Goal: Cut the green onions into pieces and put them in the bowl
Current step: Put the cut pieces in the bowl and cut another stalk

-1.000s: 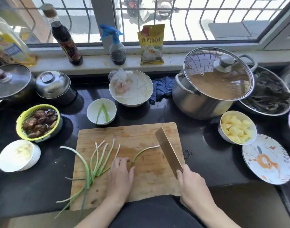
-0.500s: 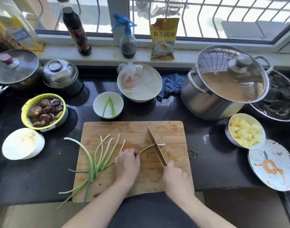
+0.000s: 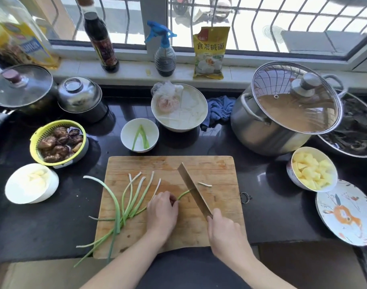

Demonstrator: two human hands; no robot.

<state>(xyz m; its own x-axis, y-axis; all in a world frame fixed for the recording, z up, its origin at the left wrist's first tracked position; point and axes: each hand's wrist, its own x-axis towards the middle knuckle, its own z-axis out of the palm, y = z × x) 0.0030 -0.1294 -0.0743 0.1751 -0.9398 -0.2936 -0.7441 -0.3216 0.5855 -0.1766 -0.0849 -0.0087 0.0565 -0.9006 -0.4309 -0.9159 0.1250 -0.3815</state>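
- Now, in the head view, your right hand (image 3: 224, 232) grips the handle of the cleaver (image 3: 194, 192), whose blade stands edge-down on the cutting board (image 3: 216, 167), where half a second ago it was just meeting the stalk.
- A short white piece (image 3: 205, 184) has come free and lies to the right of the blade; one cut is done, so the stalk needs more cuts.
- Your left hand (image 3: 162, 211) pinches the stalk being cut (image 3: 183, 194) with curled fingers, just left of the blade.
- Uncut green onions (image 3: 128, 197) fan across the board's left side, their tails hanging past its near edge.
- Two green strips already sit in the small white bowl (image 3: 128, 130) just beyond the board.
- Only the yellow packet (image 3: 209, 51) on the sill reads clearly: 食用碱面. Bottle labels there are too blurred.
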